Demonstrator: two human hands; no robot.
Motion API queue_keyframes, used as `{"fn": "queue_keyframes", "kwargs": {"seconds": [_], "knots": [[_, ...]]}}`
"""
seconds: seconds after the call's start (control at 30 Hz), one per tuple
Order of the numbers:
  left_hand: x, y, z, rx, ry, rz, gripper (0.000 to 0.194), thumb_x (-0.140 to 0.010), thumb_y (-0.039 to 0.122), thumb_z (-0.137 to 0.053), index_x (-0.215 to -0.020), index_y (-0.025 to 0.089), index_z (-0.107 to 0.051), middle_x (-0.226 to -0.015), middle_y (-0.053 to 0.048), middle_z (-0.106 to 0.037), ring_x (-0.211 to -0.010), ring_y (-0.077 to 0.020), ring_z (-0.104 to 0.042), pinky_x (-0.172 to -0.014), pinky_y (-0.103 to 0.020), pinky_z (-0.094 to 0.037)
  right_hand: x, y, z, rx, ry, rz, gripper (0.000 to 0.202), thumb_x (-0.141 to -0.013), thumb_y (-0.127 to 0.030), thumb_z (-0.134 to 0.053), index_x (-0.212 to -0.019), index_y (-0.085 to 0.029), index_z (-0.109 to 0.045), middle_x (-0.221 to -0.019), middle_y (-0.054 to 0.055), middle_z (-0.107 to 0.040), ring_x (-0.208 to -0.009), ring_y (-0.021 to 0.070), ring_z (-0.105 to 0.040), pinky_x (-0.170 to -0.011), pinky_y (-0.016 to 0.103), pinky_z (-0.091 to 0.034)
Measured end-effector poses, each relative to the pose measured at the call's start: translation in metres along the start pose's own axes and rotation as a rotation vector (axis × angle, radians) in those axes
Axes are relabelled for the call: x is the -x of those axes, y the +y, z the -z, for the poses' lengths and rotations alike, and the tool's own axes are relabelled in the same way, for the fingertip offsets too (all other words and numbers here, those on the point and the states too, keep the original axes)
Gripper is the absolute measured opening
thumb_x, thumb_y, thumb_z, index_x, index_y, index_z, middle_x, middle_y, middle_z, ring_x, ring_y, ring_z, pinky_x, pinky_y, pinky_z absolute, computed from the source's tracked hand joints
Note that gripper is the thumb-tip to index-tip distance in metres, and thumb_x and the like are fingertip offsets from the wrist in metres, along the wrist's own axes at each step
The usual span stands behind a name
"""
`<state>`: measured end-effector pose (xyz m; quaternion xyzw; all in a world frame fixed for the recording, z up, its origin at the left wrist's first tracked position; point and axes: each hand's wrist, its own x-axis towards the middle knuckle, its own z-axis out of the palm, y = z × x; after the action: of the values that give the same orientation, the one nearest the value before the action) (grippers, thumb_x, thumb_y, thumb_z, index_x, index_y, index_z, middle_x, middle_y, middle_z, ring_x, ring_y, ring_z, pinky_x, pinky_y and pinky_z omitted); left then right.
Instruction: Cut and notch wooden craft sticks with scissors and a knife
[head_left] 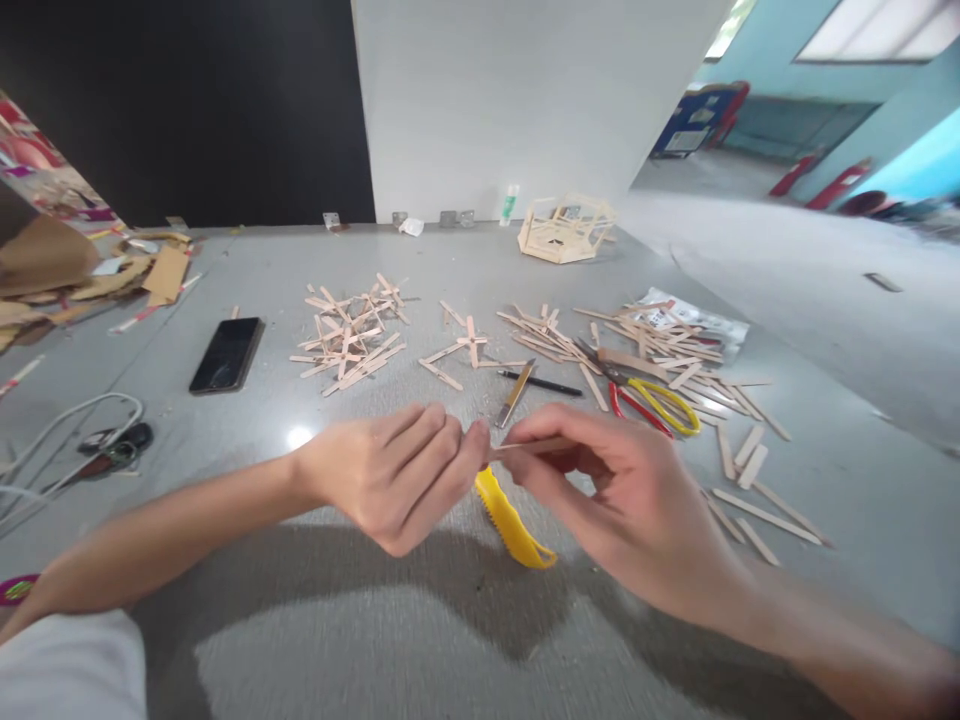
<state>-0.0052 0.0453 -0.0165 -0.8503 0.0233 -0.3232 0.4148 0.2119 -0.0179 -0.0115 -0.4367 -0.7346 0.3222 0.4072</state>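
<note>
Both hands meet over the middle of the grey table. My right hand [615,480] pinches a thin wooden stick [536,447] between thumb and fingers. The stick's left end reaches the fingertips of my left hand [409,470], whose fingers are curled closed round that end. Just below the fingertips lies a yellow serrated tool [514,520], its upper end partly hidden by the hands. Beyond the hands are a cutter knife [516,393] and a black pen-like tool [551,384].
Stick piles lie at centre left [349,335] and right [667,345]. Red-and-yellow-handled pliers or scissors [656,400] rest by the right pile. A phone [227,355], cable [112,400], glue stick [509,205] and stick frame [566,232] are farther out.
</note>
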Motion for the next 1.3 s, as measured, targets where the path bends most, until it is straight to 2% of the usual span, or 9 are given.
{"fn": "queue_keyframes", "kwargs": {"seconds": [0.13, 0.23, 0.37, 0.47, 0.6, 0.77, 1.03, 1.17, 1.3], "knots": [[-0.002, -0.002, 0.001, -0.019, 0.01, -0.005, 0.017, -0.095, 0.013, -0.065, -0.08, 0.013, -0.074, -0.072, -0.006, -0.075, -0.062, -0.0172, -0.073, -0.052, -0.024, -0.063, -0.002, -0.004, 0.006, -0.018, -0.032, -0.024, 0.026, -0.103, -0.026, -0.049, -0.084, -0.019, -0.067, -0.065, 0.0, -0.066, -0.053, 0.0109, -0.06, -0.043, 0.02, -0.046], [-0.005, -0.003, 0.003, -0.034, 0.012, -0.004, 0.021, -0.095, 0.01, -0.065, -0.076, 0.014, -0.074, -0.068, -0.004, -0.073, -0.06, -0.0157, -0.072, -0.049, -0.022, -0.062, -0.002, -0.005, 0.009, 0.057, 0.032, 0.046, 0.026, -0.104, -0.021, -0.045, -0.092, -0.021, -0.068, -0.07, 0.0, -0.068, -0.054, 0.0115, -0.062, -0.045, 0.021, -0.049], [-0.009, -0.005, 0.004, -0.034, 0.023, 0.003, 0.023, -0.094, 0.008, -0.065, -0.075, 0.014, -0.074, -0.064, -0.002, -0.071, -0.054, -0.0132, -0.069, -0.047, -0.021, -0.061, -0.001, -0.002, 0.01, 0.332, 0.146, 0.345, 0.019, -0.098, -0.012, -0.057, -0.104, -0.024, -0.07, -0.103, 0.006, -0.074, -0.087, 0.0181, -0.073, -0.074, 0.031, -0.061], [-0.008, -0.004, 0.003, 0.0, 0.029, 0.03, 0.018, -0.094, 0.007, -0.066, -0.078, 0.01, -0.074, -0.065, -0.004, -0.072, -0.054, -0.0146, -0.069, -0.049, -0.024, -0.061, -0.001, 0.0, 0.01, 0.418, 0.092, 0.468, 0.021, -0.097, -0.009, -0.06, -0.106, -0.024, -0.071, -0.111, 0.007, -0.074, -0.097, 0.0192, -0.073, -0.085, 0.035, -0.061], [-0.006, -0.003, 0.002, 0.019, 0.007, 0.053, 0.016, -0.094, 0.009, -0.066, -0.08, 0.007, -0.074, -0.066, -0.006, -0.072, -0.055, -0.0156, -0.068, -0.049, -0.025, -0.06, -0.002, -0.001, 0.009, 0.441, 0.091, 0.507, 0.024, -0.096, -0.006, -0.061, -0.107, -0.024, -0.071, -0.107, 0.006, -0.075, -0.093, 0.0198, -0.073, -0.083, 0.038, -0.061], [0.0, 0.0, 0.0, 0.007, -0.05, -0.01, 0.011, -0.093, 0.01, -0.066, -0.086, 0.008, -0.074, -0.068, -0.007, -0.071, -0.057, -0.016, -0.066, -0.045, -0.026, -0.052, -0.002, -0.002, 0.006, 0.5, 0.128, 0.529, 0.022, -0.093, -0.004, -0.065, -0.1, -0.023, -0.071, -0.103, 0.006, -0.076, -0.093, 0.023, -0.072, -0.083, 0.043, -0.059], [0.003, 0.004, -0.003, 0.053, -0.07, -0.058, 0.018, -0.093, 0.016, -0.07, -0.094, -0.002, -0.074, -0.072, -0.014, -0.071, -0.061, -0.0196, -0.067, -0.051, -0.031, -0.053, -0.003, 0.005, 0.003, 0.447, 0.088, 0.42, 0.015, -0.097, -0.008, -0.062, -0.1, -0.02, -0.07, -0.1, 0.006, -0.076, -0.09, 0.0188, -0.074, -0.079, 0.032, -0.061], [0.001, 0.003, 0.0, 0.063, -0.109, -0.071, 0.018, -0.095, 0.016, -0.067, -0.091, 0.0, -0.075, -0.071, -0.013, -0.071, -0.059, -0.019, -0.067, -0.052, -0.031, -0.054, 0.002, 0.002, 0.003, 0.494, 0.062, 0.451, 0.017, -0.098, -0.006, -0.058, -0.103, -0.02, -0.068, -0.104, 0.007, -0.075, -0.093, 0.0195, -0.073, -0.083, 0.034, -0.061], [0.0, 0.006, 0.0, 0.055, -0.135, -0.097, 0.02, -0.096, 0.018, -0.065, -0.092, 0.0, -0.075, -0.07, -0.013, -0.07, -0.059, -0.0178, -0.065, -0.051, -0.029, -0.051, 0.002, 0.002, 0.002, 0.487, 0.025, 0.426, 0.018, -0.099, -0.008, -0.054, -0.099, -0.022, -0.066, -0.103, 0.007, -0.074, -0.095, 0.0218, -0.073, -0.08, 0.036, -0.062]]}}
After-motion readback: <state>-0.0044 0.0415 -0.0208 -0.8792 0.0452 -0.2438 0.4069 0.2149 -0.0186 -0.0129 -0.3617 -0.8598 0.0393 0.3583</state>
